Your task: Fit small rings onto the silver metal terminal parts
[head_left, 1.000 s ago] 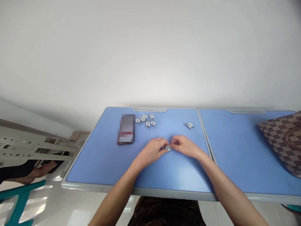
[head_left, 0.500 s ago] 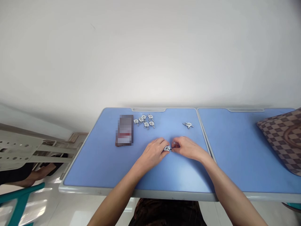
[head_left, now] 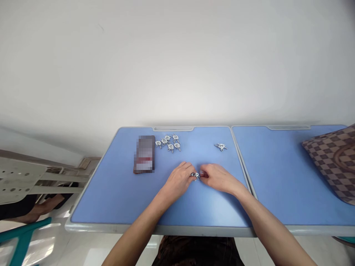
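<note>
My left hand (head_left: pixel 179 180) and my right hand (head_left: pixel 216 177) meet at the middle of a blue desk (head_left: pixel 116 192). Both pinch one small silver metal fitting (head_left: pixel 195 175) between their fingertips, just above the desk top. A cluster of several similar silver fittings (head_left: pixel 168 143) lies at the back of the desk, beyond my left hand. One more single fitting (head_left: pixel 221 147) lies apart at the back right, beyond my right hand.
A dark flat rectangular object (head_left: pixel 144 159) lies left of the cluster. A second blue desk (head_left: pixel 280 173) adjoins on the right and carries a brown checkered bag (head_left: pixel 334 162). At the far left are a pale perforated frame (head_left: pixel 24 177), a teal chair (head_left: pixel 19 236) and another person's arm (head_left: pixel 39 208).
My hands stayed together on the fitting, their fingers shifting slightly on it. The view drifted a little, so the desk items sit slightly further left.
</note>
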A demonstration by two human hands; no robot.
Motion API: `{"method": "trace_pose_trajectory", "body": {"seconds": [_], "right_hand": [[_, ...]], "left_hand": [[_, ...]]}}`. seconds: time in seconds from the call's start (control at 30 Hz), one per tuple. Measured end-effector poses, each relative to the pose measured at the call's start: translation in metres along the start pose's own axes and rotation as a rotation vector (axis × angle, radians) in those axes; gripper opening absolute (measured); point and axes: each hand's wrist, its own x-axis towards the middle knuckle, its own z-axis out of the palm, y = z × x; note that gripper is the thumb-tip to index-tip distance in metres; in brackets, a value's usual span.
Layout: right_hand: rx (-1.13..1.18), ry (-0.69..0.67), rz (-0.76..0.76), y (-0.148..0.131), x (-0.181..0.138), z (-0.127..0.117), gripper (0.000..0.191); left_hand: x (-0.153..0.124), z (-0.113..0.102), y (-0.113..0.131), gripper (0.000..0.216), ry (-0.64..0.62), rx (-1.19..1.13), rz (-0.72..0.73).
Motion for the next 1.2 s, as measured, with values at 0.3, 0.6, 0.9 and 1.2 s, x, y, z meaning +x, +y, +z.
{"method": "trace_pose_trajectory", "body": {"seconds": [0.3, 0.6, 0.9, 1.2], "right_hand": [[0.011, 0.010, 0.036, 0.008, 0.002, -0.005, 0.012], [0.031, -0.003, 0.055, 0.006, -0.001, -0.013, 0.014], [0.034, -0.012, 0.053, 0.003, -0.007, -0.013, 0.016], [0.051, -0.005, 0.046, 0.003, -0.009, -0.012, 0.015]], "left_hand": [[0.015, 0.007, -0.003, 0.007, 0.013, -0.007, 0.019], [0.014, 0.020, -0.020, 0.006, 0.092, -0.003, 0.185], [0.009, 0.020, -0.019, 0.007, 0.084, -0.084, 0.121], [0.010, 0.015, -0.019, 0.008, 0.057, -0.147, 0.091]]}}
